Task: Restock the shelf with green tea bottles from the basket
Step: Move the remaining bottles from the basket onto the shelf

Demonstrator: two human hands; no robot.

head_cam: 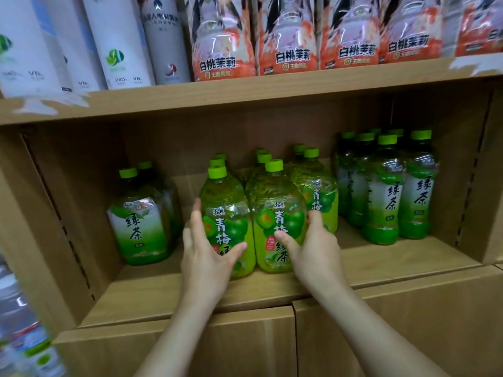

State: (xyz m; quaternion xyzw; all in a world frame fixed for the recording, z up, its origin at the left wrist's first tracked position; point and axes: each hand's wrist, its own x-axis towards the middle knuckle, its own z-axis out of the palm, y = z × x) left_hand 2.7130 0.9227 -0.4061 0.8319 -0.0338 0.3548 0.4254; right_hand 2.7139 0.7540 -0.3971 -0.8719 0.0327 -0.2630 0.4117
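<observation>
The wooden shelf (394, 261) holds three groups of green tea bottles sorted by kind, labels facing out so a shopper can read them. On the right stands a tight cluster of slim green tea bottles (386, 191); at the left, large green tea bottles (140, 227) sit one behind another, and the space beside them is bare, probably room for more stock. In the middle, rows of plum green tea bottles (318, 191) run back to front. The basket is out of view.

Both hands work the two front bottles. The left hand (204, 251) spreads wide, palm and fingers flat on the side of the left front bottle (227, 221), thumb across its lower label; this grip is open and pressing rather than closed. The right hand (313, 246) wraps the right front bottle (277, 221), thumb on the label, fingers curled behind, a loose hold. The two bottles touch, so the hands seem to be squeezing them together and squaring them to the shelf edge
</observation>
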